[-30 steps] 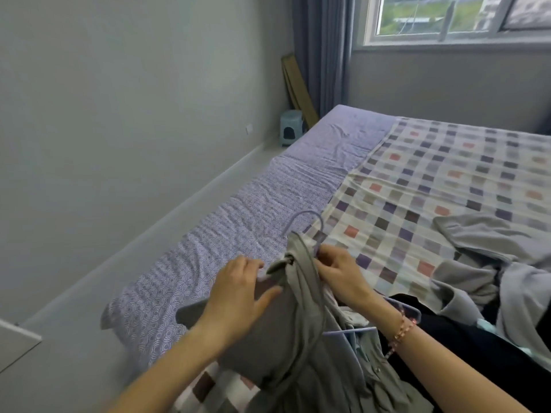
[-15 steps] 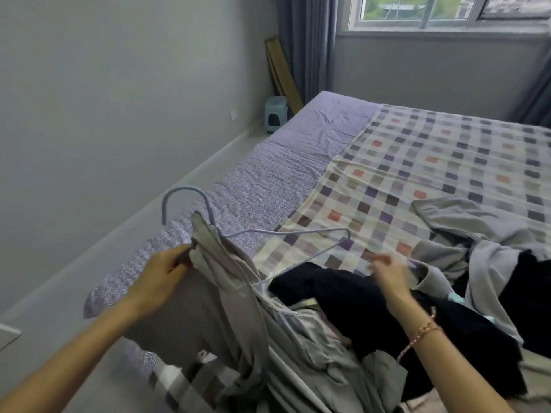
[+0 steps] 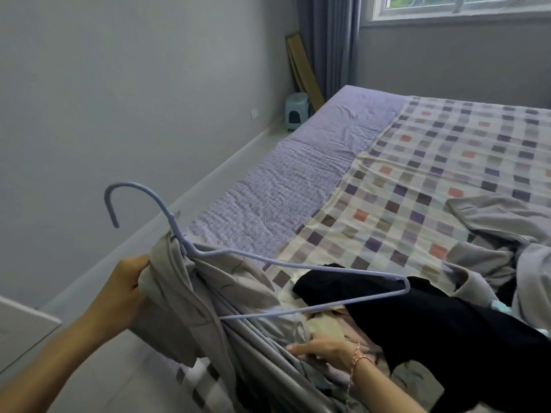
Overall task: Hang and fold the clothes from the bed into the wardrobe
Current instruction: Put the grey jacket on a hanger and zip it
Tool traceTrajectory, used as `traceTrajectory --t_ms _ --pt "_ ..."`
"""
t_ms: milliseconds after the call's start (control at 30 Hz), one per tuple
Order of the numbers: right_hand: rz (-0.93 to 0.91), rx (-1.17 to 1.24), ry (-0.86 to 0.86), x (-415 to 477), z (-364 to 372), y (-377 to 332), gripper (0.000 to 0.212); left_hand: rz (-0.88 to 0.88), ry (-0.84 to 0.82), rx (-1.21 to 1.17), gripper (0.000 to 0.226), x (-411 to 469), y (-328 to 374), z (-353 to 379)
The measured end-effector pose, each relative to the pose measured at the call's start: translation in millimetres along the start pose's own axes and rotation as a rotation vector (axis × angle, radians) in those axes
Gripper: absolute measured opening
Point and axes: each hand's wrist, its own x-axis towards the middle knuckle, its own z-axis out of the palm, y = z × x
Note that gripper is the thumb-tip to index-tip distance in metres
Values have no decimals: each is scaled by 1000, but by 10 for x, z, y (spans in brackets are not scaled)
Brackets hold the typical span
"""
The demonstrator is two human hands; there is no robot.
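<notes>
A light blue hanger (image 3: 286, 265) sticks out of a grey garment (image 3: 190, 299), hook up and to the left. My left hand (image 3: 125, 289) grips the bunched grey fabric just under the hook, holding it above the bed's near corner. My right hand (image 3: 323, 350), with a beaded bracelet on the wrist, lies low on the hanging folds of that grey garment, fingers stretched out to the left. A black garment (image 3: 447, 338) lies on the bed under the hanger's far end.
The bed (image 3: 268, 192) has a purple sheet and a checked cover (image 3: 417, 174). More grey clothes (image 3: 501, 231) are piled at the right. A small stool (image 3: 295, 111) stands by the far wall, and a white panel edge (image 3: 26, 326) shows at the left.
My left hand has lifted the hanger and grey garment up and to the left. My right hand let go of the hanger and dropped onto the garment's lower folds.
</notes>
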Motion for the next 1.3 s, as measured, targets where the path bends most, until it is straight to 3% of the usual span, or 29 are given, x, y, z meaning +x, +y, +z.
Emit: traceTrajectory --t_ms 33,100,200,267,367,433,567,767,900,1000,1033,1100,1133,1167,1233,1267,1300 --pt "8 6 -24 -3 -4 -37 42 31 34 43 38 11 -50 5" --pt "11 -39 124 6 -94 -20 45 13 23 56 42 23 -83 6" --pt "-34 21 372 -4 -466 61 14 -35 -129 -20 40 5 -245 22" --pt "-68 44 492 -86 -850 32 23 -76 -220 94 43 -40 -439 146" --pt "-141 127 684 -431 -1397 -190 44 -266 -379 348 17 -36 -575 371" --pt "-202 168 739 -608 -1636 -349 47 -293 -399 458 30 -43 -584 516" --pt "-281 258 701 -913 -1859 -615 58 -264 -320 263 30 14 -329 738" --pt "-418 281 774 -1223 -1891 -1109 51 -242 -285 -105 38 143 -30 826" --pt "-580 357 856 -1664 -1947 -1565 49 -191 -368 -60 45 184 102 844" --pt "-749 294 861 -2124 -1621 -1879 40 -189 -255 -96 38 220 231 896" --pt "-806 128 757 -2287 -1493 -1865 39 -198 -150 -152 40 243 296 891" --pt "-761 -270 294 -2518 -1333 -1819 36 -208 55 -252 42 313 375 828" --pt "-765 -366 145 -2550 -1347 -1738 27 -190 127 -273 39 345 404 771" --pt "-757 -389 165 -2515 -1405 -1677 18 -155 175 -269 36 365 429 694" --pt "-677 -323 544 -2339 -1617 -1552 55 -73 219 -233 33 418 487 603" --pt "-588 -396 675 -2223 -1687 -1522 69 -47 230 -211 34 438 512 555" --pt "-533 -466 700 -2133 -1701 -1510 70 -35 237 -188 34 440 528 519"
